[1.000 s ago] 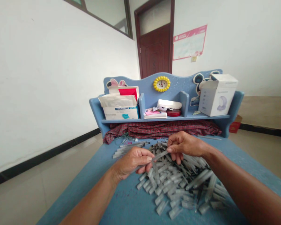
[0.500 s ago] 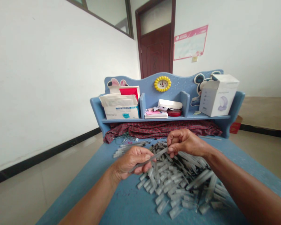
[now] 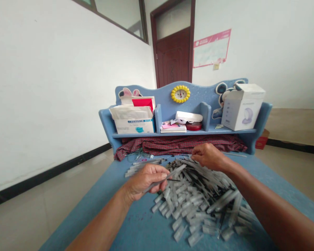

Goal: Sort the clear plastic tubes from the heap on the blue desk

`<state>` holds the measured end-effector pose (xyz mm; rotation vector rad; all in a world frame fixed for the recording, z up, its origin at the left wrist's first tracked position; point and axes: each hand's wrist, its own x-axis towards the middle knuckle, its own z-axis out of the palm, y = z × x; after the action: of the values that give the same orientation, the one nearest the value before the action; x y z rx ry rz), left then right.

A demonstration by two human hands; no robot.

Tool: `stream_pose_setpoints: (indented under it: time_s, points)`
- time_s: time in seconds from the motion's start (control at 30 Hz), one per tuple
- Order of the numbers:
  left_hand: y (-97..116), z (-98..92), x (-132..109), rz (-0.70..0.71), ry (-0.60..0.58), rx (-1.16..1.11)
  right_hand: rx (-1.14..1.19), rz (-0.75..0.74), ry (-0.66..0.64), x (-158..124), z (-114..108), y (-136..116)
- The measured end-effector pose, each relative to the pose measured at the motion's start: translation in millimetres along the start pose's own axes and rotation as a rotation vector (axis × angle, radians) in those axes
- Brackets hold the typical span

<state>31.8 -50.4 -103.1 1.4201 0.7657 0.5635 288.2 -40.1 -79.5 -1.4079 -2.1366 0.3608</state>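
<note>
My left hand [image 3: 146, 179] is closed around a clear plastic pen barrel [image 3: 172, 173] that points up and to the right above the blue desk [image 3: 136, 226]. My right hand [image 3: 208, 156] rests on the far side of a big heap of pen parts [image 3: 201, 195], with its fingers curled down onto the dark refills and clear tubes; what they pinch is hidden. Several short clear caps [image 3: 180, 226] lie at the near edge of the heap. A small row of assembled pens [image 3: 143, 164] lies to the left of the heap.
A blue shelf unit [image 3: 183, 130] stands at the desk's back with a mask box [image 3: 133, 120], a small yellow clock [image 3: 180, 93], booklets and a white carton [image 3: 242, 106]. Red checked cloth [image 3: 178, 143] lies under the shelf. A brown door [image 3: 174, 55] is behind.
My right hand let go of the barrel's tip and moved right and away onto the far part of the heap. My left hand kept the barrel and stayed about where it was.
</note>
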Motion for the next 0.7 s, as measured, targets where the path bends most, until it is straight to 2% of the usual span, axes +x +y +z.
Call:
stream_pose_setpoints:
  time_s: [0.1,0.23,0.37,0.43,0.57,0.7]
  points:
    - [0,2.8,0,-0.014,0.004,0.024,-0.112,-0.010,0.018,2,1,3]
    - [0,5.9,0,-0.036,0.015,0.021,-0.138,-0.017,0.026,3,0,3]
    - [1,8.3,-1,-0.035,0.000,0.026,-0.078,-0.103,0.021,-5,-4,-13]
    - [2,9.6,-1,-0.030,-0.023,0.025,-0.045,-0.180,-0.028,-10,-7,-25]
    - [4,11.8,-2,-0.019,-0.069,0.034,-0.021,-0.298,-0.209,-16,-10,-41]
    - [3,11.2,-2,-0.007,-0.060,0.034,0.039,-0.225,-0.291,-16,-12,-38]
